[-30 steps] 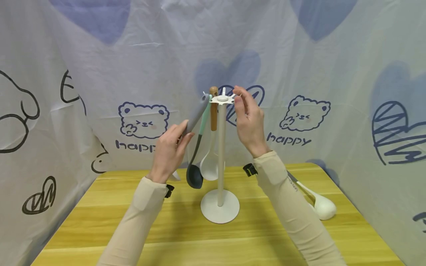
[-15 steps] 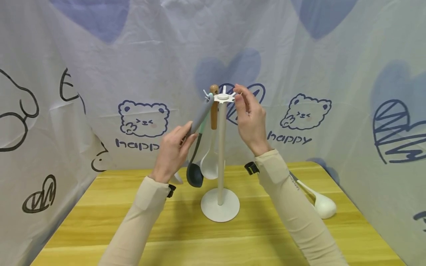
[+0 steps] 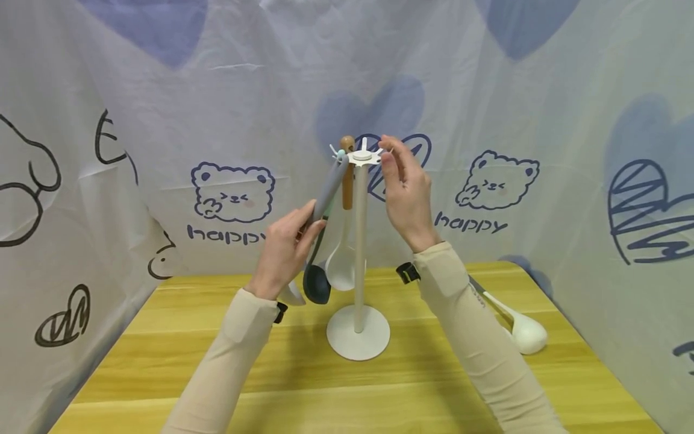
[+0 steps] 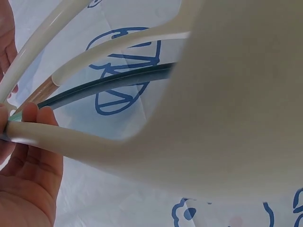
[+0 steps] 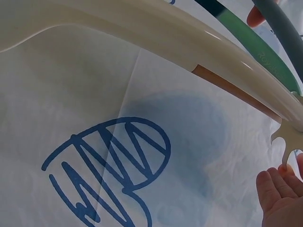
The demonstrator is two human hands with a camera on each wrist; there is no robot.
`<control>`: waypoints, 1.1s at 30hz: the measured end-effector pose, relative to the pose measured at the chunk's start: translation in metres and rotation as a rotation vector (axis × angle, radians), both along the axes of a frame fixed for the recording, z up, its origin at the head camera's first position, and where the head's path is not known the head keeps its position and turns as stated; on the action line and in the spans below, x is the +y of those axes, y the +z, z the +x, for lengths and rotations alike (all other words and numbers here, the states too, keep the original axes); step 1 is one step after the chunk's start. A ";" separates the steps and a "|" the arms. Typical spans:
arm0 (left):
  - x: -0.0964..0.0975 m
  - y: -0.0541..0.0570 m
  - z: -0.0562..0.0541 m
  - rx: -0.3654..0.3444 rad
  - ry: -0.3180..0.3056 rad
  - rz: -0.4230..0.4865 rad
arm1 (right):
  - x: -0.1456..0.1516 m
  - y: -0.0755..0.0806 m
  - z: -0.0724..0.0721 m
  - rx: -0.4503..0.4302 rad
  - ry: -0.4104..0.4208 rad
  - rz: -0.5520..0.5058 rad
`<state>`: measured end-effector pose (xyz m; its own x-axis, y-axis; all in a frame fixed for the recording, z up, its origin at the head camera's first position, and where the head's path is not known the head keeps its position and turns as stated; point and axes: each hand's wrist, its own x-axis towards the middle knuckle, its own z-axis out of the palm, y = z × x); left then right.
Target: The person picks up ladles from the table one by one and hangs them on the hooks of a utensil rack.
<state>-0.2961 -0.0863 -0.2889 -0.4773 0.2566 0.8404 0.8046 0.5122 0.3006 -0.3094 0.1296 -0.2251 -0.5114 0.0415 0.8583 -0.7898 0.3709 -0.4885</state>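
Observation:
My left hand (image 3: pixel 284 246) grips the grey handle of a kitchen utensil (image 3: pixel 329 188). In the left wrist view its broad white head (image 4: pixel 222 137) fills much of the frame, too close to tell its exact kind. The handle's top end is at a hook of the white utensil rack (image 3: pixel 360 253); whether it is on the hook I cannot tell. On the rack hang a dark ladle (image 3: pixel 317 284) with a green handle and a white spoon (image 3: pixel 340 268) with a wooden handle. My right hand (image 3: pixel 409 196) pinches a hook at the rack's right side.
A white ladle (image 3: pixel 528 336) lies on the wooden table (image 3: pixel 303 398) at the right, partly behind the right forearm. The rack's round base (image 3: pixel 358 349) stands mid-table. A patterned cloth (image 3: pixel 260 108) hangs close behind and at both sides.
My left hand has moved slightly right, bringing the grey handle's end to the rack's top left hooks and over the green handle. The right hand stays at the rack.

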 end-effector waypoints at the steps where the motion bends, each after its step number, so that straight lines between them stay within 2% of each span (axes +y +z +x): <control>1: 0.000 0.000 0.000 0.001 -0.003 0.000 | 0.000 0.000 0.000 0.001 -0.001 -0.002; 12: 0.005 -0.004 0.003 -0.009 -0.061 -0.003 | 0.000 0.000 -0.002 -0.008 -0.013 -0.005; 19: 0.008 -0.009 0.005 -0.034 -0.052 -0.035 | 0.001 0.000 -0.001 0.028 -0.014 0.015; 28: 0.008 -0.016 0.005 -0.049 -0.035 -0.036 | 0.004 0.001 0.002 -0.002 0.027 0.036; 33: 0.008 -0.017 0.005 -0.042 -0.026 -0.042 | 0.006 0.002 0.002 0.002 0.023 0.042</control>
<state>-0.2915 -0.0783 -0.3061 -0.5047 0.3043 0.8079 0.8049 0.5043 0.3129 -0.3076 0.1353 -0.2235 -0.5102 -0.0061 0.8600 -0.7993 0.3726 -0.4715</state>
